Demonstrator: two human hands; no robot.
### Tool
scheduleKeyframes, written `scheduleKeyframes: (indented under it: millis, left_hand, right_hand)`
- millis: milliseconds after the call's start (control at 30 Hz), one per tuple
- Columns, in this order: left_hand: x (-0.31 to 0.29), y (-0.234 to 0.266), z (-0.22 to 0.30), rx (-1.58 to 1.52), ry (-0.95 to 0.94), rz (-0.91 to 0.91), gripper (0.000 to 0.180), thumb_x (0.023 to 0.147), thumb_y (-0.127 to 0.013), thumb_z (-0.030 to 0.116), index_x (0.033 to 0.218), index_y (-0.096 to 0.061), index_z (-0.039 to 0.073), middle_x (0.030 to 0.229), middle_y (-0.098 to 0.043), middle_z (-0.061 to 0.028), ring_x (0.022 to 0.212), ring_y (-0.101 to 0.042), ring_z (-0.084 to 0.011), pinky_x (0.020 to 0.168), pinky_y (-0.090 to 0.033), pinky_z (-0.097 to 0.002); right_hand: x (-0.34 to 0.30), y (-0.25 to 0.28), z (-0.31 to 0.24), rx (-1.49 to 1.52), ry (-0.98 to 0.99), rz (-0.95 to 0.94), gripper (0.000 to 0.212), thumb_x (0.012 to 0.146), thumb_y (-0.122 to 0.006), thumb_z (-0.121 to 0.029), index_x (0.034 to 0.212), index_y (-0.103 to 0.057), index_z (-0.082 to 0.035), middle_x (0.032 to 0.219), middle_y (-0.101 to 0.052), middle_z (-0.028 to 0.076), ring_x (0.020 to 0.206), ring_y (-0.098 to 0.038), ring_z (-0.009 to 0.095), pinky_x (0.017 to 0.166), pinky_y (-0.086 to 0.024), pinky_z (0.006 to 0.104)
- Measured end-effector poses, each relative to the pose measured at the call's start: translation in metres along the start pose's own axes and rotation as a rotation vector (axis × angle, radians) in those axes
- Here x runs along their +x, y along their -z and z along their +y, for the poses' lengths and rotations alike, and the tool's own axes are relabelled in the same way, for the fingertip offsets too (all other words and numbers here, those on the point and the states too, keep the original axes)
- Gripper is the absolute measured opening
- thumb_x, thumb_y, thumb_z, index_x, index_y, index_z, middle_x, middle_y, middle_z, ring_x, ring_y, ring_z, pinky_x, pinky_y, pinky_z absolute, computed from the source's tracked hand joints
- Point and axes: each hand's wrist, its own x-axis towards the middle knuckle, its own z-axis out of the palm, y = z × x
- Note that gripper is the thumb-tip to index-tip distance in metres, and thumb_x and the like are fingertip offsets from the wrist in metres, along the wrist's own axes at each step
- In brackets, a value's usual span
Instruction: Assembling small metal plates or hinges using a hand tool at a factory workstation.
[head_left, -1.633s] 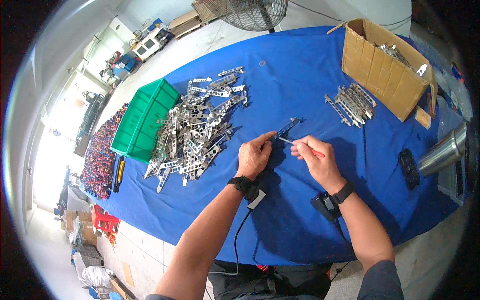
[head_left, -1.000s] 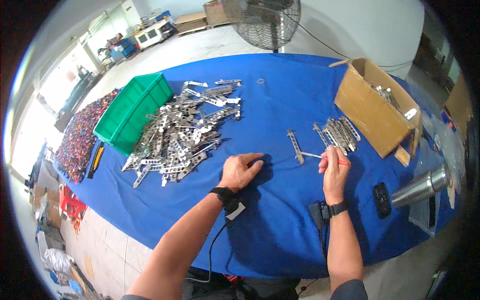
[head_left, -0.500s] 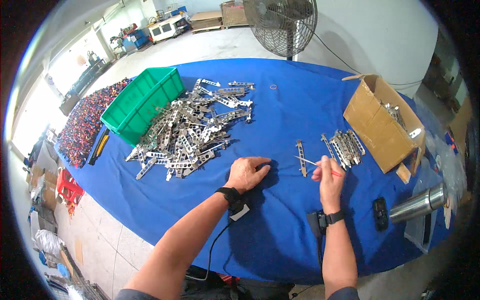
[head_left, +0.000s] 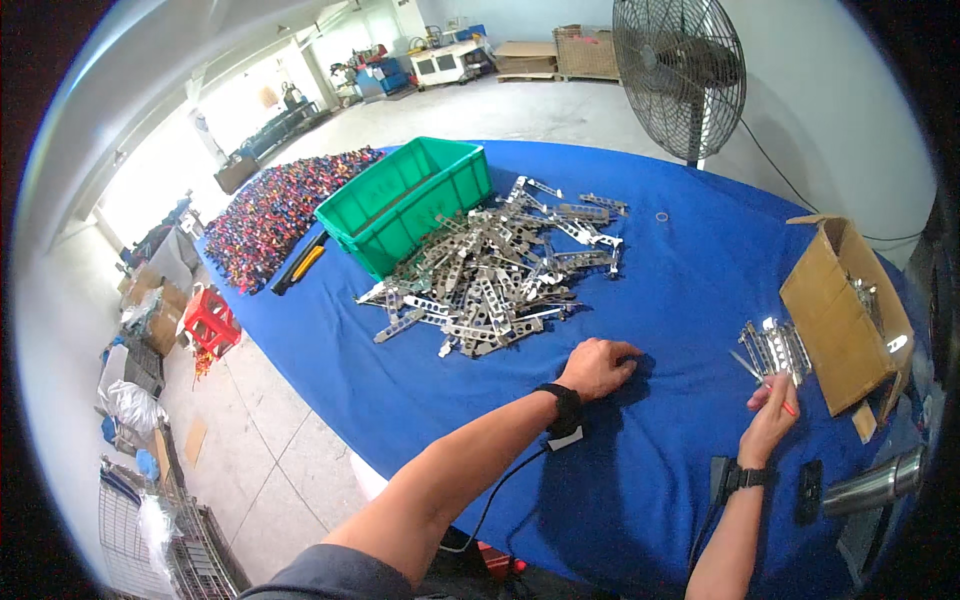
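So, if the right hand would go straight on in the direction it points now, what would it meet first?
Most likely the small row of metal strips, just ahead of the right hand; depth is unclear, so they may already be touching.

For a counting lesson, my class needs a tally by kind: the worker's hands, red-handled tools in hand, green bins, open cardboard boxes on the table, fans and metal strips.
Left hand and right hand: 2
Red-handled tool: 1
Green bin: 1
Open cardboard box: 1
Fan: 1
Metal strips: overlap too much to count
Total without strips: 6
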Motion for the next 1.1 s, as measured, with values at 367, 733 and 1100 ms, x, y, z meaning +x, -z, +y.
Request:
scheduleKeyframes:
  millis: [367,733,1100]
  left_hand:
    - [-0.002,0.135,-0.073,0.545,0.396,0.489,0.035,0.083,-0.063,0.030,0.109,-0.066,0.007,0.105,-0.067,-0.0206,0.101,-0.064,-0.0374,0.086,-0.051,-0.0479]
    - [0.019,0.125,-0.085,0.353,0.663,0.253,0.064,0.077,-0.070,0.033,0.126,-0.051,-0.004,0.112,-0.065,-0.0280,0.106,-0.062,-0.0420,0.091,-0.050,-0.0468]
    - [0.018,0.125,-0.073,0.557,0.245,0.218,0.069,0.080,-0.068,0.024,0.142,-0.041,0.014,0.117,-0.063,-0.0198,0.107,-0.061,-0.0395,0.090,-0.049,-0.0478]
  right_hand:
    - [-0.016,-0.020,0.002,0.178,-0.180,-0.135,0.039,0.102,-0.048,-0.034,0.076,-0.057,-0.006,0.059,-0.049,-0.001,0.049,-0.046,0.006,0.044,-0.038,0.0211]
    - [-0.013,-0.015,0.000,0.140,-0.217,-0.143,0.041,0.102,-0.048,-0.036,0.075,-0.059,-0.007,0.058,-0.049,-0.002,0.049,-0.047,0.006,0.045,-0.037,0.0213]
    - [-0.014,-0.018,-0.002,0.196,-0.230,-0.161,0.041,0.101,-0.050,-0.036,0.076,-0.059,-0.006,0.058,-0.050,-0.002,0.050,-0.047,0.006,0.045,-0.038,0.0217]
